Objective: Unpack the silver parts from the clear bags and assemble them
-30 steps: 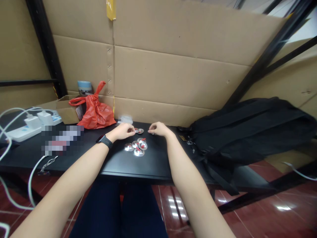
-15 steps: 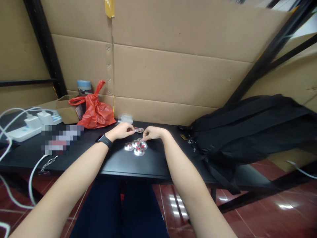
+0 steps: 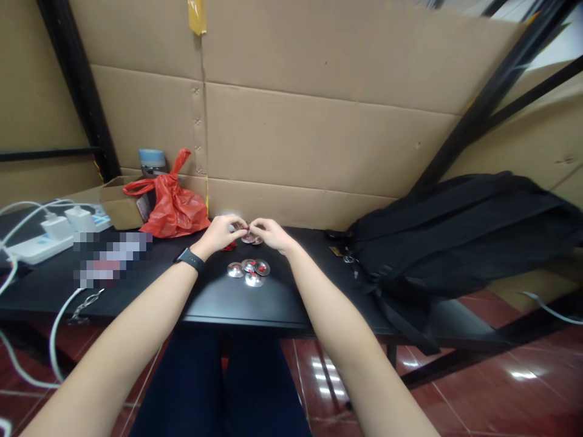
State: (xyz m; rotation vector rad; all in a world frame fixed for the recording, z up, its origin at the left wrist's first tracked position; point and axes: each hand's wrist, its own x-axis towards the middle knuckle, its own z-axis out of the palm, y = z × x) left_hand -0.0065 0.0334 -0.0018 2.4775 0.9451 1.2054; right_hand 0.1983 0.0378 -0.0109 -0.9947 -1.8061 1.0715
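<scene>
Several shiny metal discs (image 3: 254,279) with red centres lie in a loose group on the black table (image 3: 209,303). Beyond them, my left hand (image 3: 223,233), its wrist in a black watch, has its fingers pinched together. My right hand (image 3: 271,233) meets it fingertip to fingertip, also pinched. Between and just under the fingertips show more metal discs (image 3: 248,238); which of them the fingers grip is too small to tell. Something red (image 3: 230,246) shows below my left hand.
A red plastic bag (image 3: 177,209), a small cardboard box (image 3: 121,203) and a blue-lidded jar (image 3: 152,159) stand at the back left. A white power strip (image 3: 36,249) with cables lies far left. A black backpack (image 3: 455,237) covers the right side.
My right hand has moved left and away from the near discs, up to my left hand. The fingertips of both hands now meet over the far discs.
</scene>
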